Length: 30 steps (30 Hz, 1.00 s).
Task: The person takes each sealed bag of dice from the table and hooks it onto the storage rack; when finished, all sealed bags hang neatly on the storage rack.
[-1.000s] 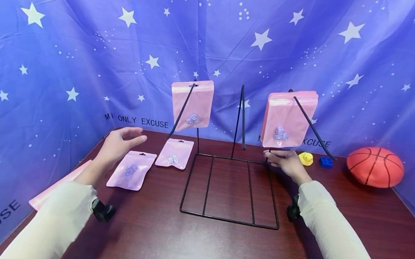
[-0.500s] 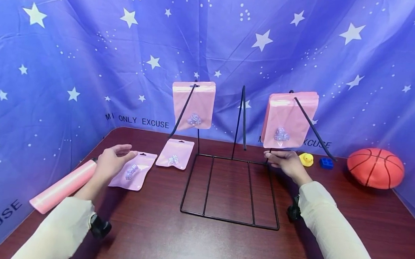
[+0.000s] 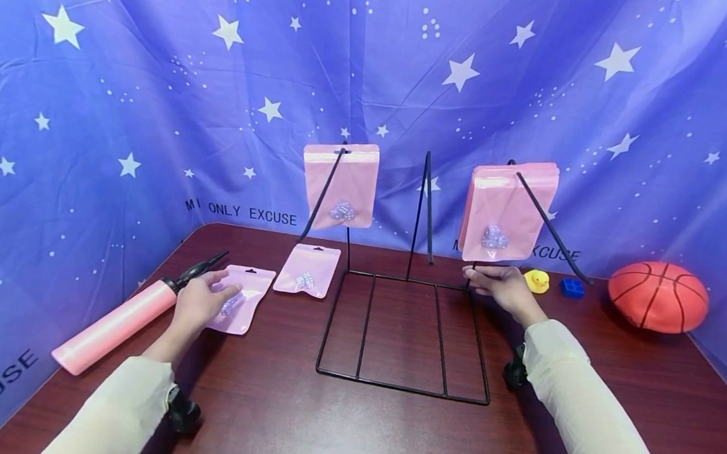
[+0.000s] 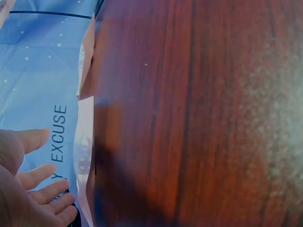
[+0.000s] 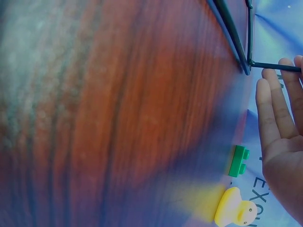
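My left hand [image 3: 199,304] lies low over a pink pouch [image 3: 247,296] flat on the table, its straight fingers on the pouch's near edge. In the left wrist view the fingers [image 4: 33,182] are spread and hold nothing, with the pouch [image 4: 84,151] beside them. My right hand [image 3: 499,284] is at the back right corner of the black wire rack [image 3: 400,386], with straight fingers [image 5: 272,104] against its thin rod [image 5: 274,67]. One pink pouch [image 3: 341,184] hangs on the rack's left arm and a stack of them [image 3: 502,208] on the right arm.
A second pink pouch [image 3: 307,269] lies flat by the rack's left side. A pink hand pump [image 3: 114,326] lies at the table's left edge. A yellow duck [image 3: 536,281], a small brick [image 3: 572,287] and an orange basketball [image 3: 658,297] sit at the back right. Starry blue cloth surrounds the table.
My left hand has come down from mid-air onto the near pouch, which uncovers the pink pump. The right hand has stayed at the rack's corner.
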Each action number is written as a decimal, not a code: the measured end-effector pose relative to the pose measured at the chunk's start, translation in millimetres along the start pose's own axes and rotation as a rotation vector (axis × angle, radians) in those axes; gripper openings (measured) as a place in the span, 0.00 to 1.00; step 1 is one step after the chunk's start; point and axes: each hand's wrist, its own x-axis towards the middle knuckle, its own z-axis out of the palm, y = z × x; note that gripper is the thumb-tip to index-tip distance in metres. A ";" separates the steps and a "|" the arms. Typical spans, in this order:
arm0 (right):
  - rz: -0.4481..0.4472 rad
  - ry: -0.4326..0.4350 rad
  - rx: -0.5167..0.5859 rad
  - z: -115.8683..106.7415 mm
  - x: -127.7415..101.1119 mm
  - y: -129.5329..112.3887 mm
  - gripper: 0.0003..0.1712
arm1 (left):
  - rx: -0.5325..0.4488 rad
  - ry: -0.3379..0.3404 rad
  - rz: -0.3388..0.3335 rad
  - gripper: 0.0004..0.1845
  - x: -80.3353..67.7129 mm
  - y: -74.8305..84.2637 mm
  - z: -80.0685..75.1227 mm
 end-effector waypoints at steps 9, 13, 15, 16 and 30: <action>-0.004 0.002 -0.011 -0.4 -0.7 1.4 0.26 | 0.014 -0.051 -0.048 0.33 2.6 -4.0 2.3; -0.009 0.002 -0.014 -0.4 -0.7 1.6 0.26 | 0.030 -0.063 -0.064 0.34 3.7 -5.0 4.0; -0.008 0.002 -0.014 -0.4 -0.7 1.5 0.26 | 0.033 -0.061 -0.068 0.34 4.3 -5.1 4.5; -0.009 0.003 -0.013 -0.3 -0.7 1.4 0.26 | 0.035 -0.060 -0.072 0.35 4.6 -5.1 4.7; -0.005 0.000 -0.002 0.3 0.5 1.3 0.26 | 0.115 -0.045 -0.138 0.40 7.6 -0.1 5.3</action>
